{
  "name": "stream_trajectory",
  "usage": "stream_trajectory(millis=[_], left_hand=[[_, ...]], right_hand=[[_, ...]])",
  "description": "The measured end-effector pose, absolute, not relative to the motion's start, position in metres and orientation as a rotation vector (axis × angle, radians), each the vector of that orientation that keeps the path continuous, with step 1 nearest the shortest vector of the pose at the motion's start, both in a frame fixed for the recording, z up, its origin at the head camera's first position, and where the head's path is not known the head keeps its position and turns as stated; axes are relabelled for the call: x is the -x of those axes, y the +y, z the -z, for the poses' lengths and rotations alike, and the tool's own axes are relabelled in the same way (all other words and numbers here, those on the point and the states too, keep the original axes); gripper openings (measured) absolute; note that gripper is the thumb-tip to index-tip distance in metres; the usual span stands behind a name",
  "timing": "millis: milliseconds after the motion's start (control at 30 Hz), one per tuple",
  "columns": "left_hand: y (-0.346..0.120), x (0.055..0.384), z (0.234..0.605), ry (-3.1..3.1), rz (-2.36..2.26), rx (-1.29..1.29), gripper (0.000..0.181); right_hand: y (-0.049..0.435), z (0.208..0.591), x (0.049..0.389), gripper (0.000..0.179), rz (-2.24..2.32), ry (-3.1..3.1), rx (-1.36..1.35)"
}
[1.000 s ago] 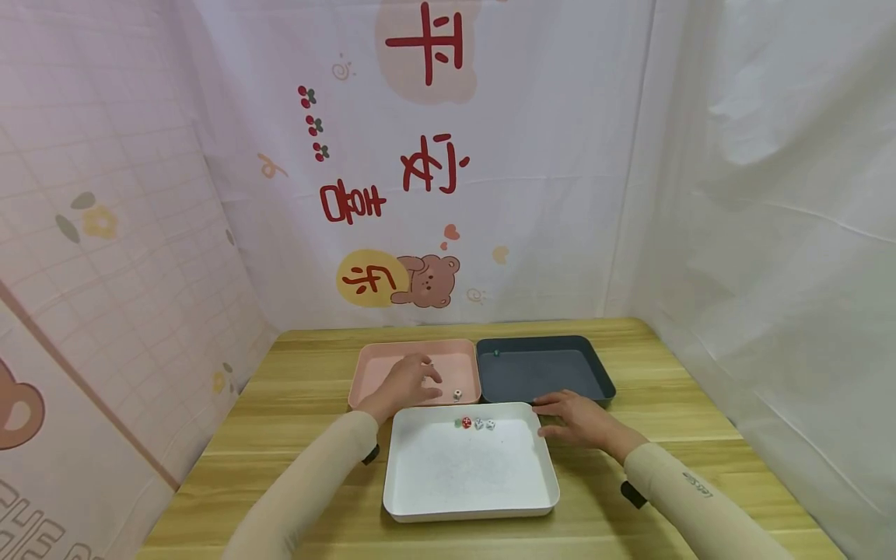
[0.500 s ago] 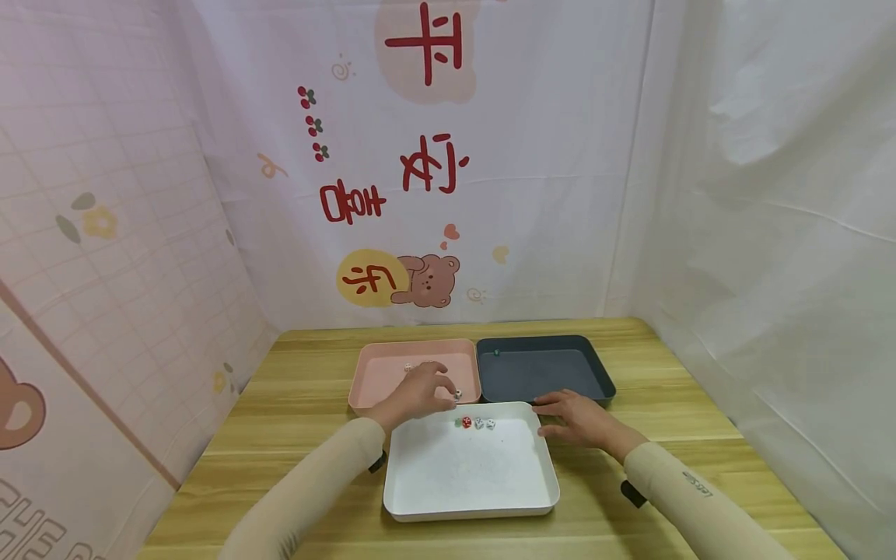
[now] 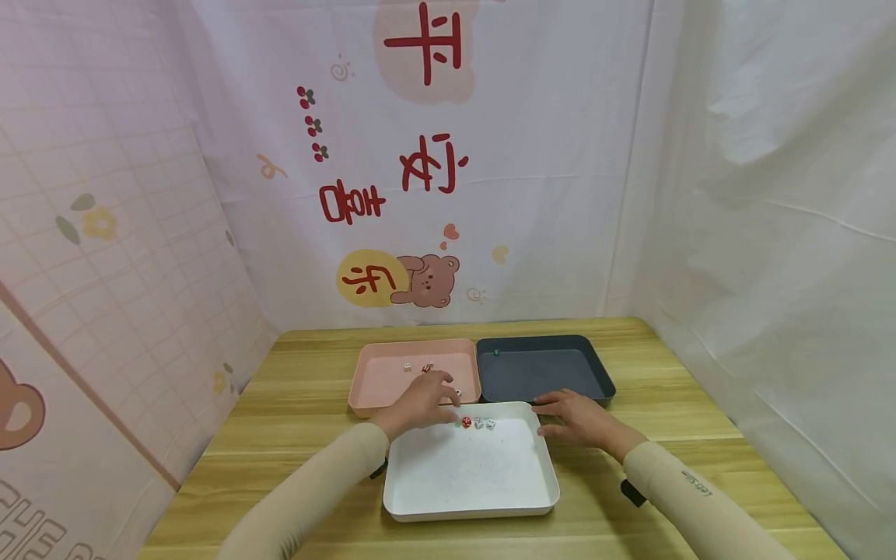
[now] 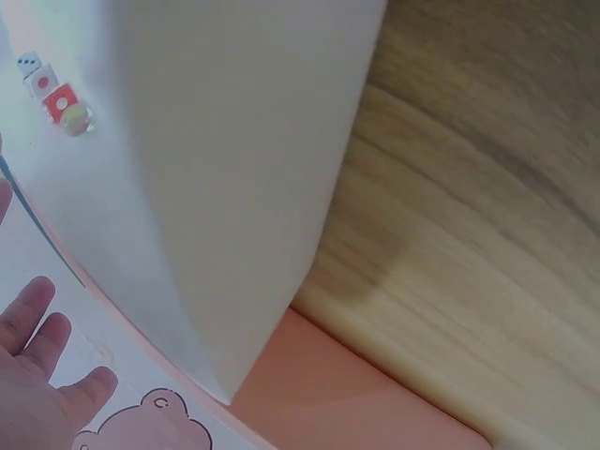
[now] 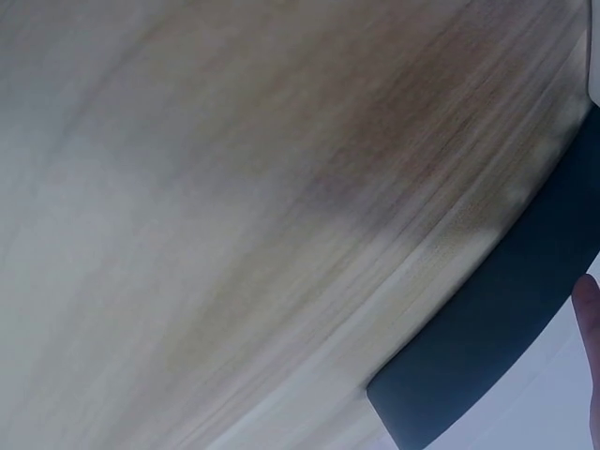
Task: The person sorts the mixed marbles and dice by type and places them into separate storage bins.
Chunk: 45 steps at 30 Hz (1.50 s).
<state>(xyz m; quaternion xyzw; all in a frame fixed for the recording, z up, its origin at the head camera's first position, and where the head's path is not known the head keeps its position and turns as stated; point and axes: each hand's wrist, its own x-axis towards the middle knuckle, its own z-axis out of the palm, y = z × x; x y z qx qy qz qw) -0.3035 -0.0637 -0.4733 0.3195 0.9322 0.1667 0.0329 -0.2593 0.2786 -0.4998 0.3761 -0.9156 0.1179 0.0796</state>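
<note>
My left hand (image 3: pixel 421 403) hovers where the pink tray (image 3: pixel 378 358) meets the white tray (image 3: pixel 469 482), fingers loosely bent and spread. The left wrist view shows nothing between those fingers. Just right of its fingertips, a row of dice lies inside the white tray's far side: a translucent greenish die (image 4: pixel 76 118), a red die (image 3: pixel 467 422) and two white dice (image 3: pixel 484 425). At the white tray's far right corner is my right hand (image 3: pixel 577 420), its relaxed fingers at the rim. One finger (image 5: pixel 588 319) shows in the right wrist view.
Several small dice lie in the pink tray, among them a white die (image 3: pixel 407 366). To its right stands a dark grey tray (image 3: pixel 539 373) holding one green die (image 3: pixel 496 353). White printed cloth (image 3: pixel 560 194) hangs behind and beside the wooden table (image 3: pixel 280 420).
My left hand has moved right and nearer across the pink tray to the white tray's far edge, uncovering dice behind it. My right hand and the row of dice stay in place.
</note>
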Motion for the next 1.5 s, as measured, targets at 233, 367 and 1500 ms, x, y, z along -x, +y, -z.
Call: stream_trajectory(millis=[233, 367, 1500], left_hand=[[-0.062, 0.303, 0.477, 2.859, -0.445, -1.019, 0.018], [-0.062, 0.303, 0.479, 2.865, -0.362, -1.064, 0.02], [-0.06, 0.304, 0.485, 2.809, 0.035, -1.171, 0.005]], right_hand=[[0.279, 0.5, 0.26, 0.046, -0.359, -2.735, -1.128], [0.279, 0.5, 0.26, 0.046, -0.365, -2.744, -1.125], [0.279, 0.498, 0.26, 0.045, -0.368, -2.744, -1.14]])
